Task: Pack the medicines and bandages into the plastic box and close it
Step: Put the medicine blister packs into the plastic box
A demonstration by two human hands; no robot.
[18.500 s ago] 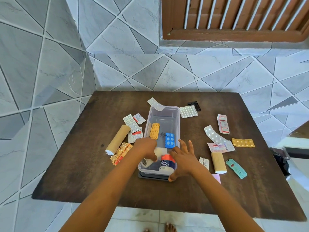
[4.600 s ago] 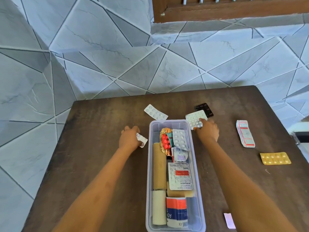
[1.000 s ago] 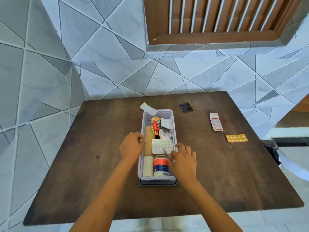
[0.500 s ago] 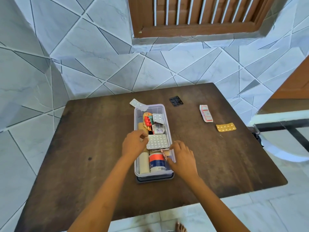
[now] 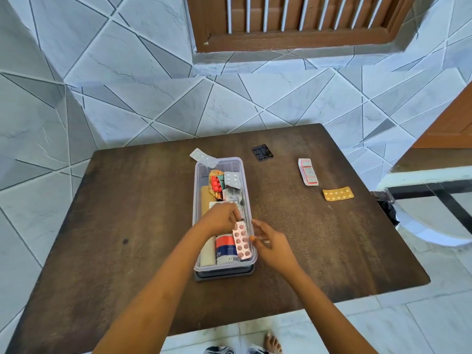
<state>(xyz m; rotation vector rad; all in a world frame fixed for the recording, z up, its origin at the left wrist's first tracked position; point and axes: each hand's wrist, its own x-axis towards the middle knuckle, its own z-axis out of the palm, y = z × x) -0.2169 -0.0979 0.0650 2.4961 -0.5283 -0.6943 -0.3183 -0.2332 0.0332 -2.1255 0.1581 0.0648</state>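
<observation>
The clear plastic box stands open mid-table on its dark lid. Inside lie tan bandage rolls, a red-and-blue adhesive tape roll, a red pill pack and a white blister. My left hand is over the box and pinches the top of a pink blister pack, which hangs over the tape roll. My right hand hovers at the box's right rim, fingers apart, fingertips near the pack's edge.
Loose on the table: a white blister at the box's far left corner, a black blister, a red-and-white strip and a yellow blister to the right. The tiled wall stands behind, and a chair at the right edge.
The pink blister pack has come into plain view, gripped by my left hand over the tape roll. My right hand has opened and drawn slightly right of the rim.
</observation>
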